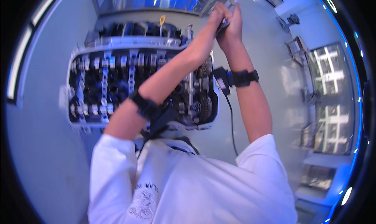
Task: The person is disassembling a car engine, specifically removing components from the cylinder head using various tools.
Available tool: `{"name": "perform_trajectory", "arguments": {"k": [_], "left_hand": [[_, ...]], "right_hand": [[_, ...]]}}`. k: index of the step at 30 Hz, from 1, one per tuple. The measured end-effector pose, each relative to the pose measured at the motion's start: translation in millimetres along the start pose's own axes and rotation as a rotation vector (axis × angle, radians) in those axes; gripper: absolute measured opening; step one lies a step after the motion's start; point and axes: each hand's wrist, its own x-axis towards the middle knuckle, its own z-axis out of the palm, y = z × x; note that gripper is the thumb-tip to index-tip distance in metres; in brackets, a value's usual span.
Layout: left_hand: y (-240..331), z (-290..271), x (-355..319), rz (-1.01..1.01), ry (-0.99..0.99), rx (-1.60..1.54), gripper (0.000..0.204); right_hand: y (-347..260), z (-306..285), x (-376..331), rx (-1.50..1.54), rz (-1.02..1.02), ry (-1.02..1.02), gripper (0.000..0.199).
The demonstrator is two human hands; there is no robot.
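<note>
Both my arms reach forward over an open engine cylinder head (117, 63) with exposed camshafts and bearing caps. My left hand (214, 17) and my right hand (234, 25) meet beyond the engine's far right corner. Together they close around a small dark metal part (224, 25), mostly hidden by the fingers. Each wrist carries a black strap, and the right strap (244, 77) has a small device with a cable hanging from it.
The engine's sprockets and chain (203, 102) sit at its right end under my left forearm. A yellow dipstick loop (162, 19) stands at the engine's far side. Metal racks (329, 94) stand on the right, and pale floor surrounds the engine.
</note>
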Motion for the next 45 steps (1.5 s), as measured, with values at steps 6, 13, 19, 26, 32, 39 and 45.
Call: {"name": "perform_trajectory", "arguments": {"k": [6,13,19,26,32,39,45], "left_hand": [[-17.2,-5.1,8.8,0.016,-0.014,-0.005,0.081],[-24.4,3.3,10.5,0.265,0.079,0.18,0.066],[-60.7,-24.4,65.0,0.192,-0.035,0.125,0.052],[-36.2,-15.4,41.9,0.21,-0.2,0.233,0.054],[-4.6,-8.1,7.4,-0.023,-0.172,0.098,0.075],[-30.6,-21.7,32.6,-0.088,0.024,-0.147,0.077],[-32.4,-10.1,34.1,0.065,-0.038,0.119,0.069]], "right_hand": [[1.0,13.9,-26.0,0.132,-0.036,0.086,0.067],[54.9,-20.8,35.7,0.324,-0.104,0.207,0.052],[44.3,-17.5,14.1,0.287,-0.139,0.064,0.049],[45.7,-4.9,-24.5,0.188,-0.133,0.182,0.055],[19.6,-24.7,15.2,-0.063,-0.258,0.287,0.058],[28.8,6.5,10.1,0.224,-0.184,0.124,0.068],[24.5,-5.5,-2.4,0.301,-0.081,0.288,0.058]]}}
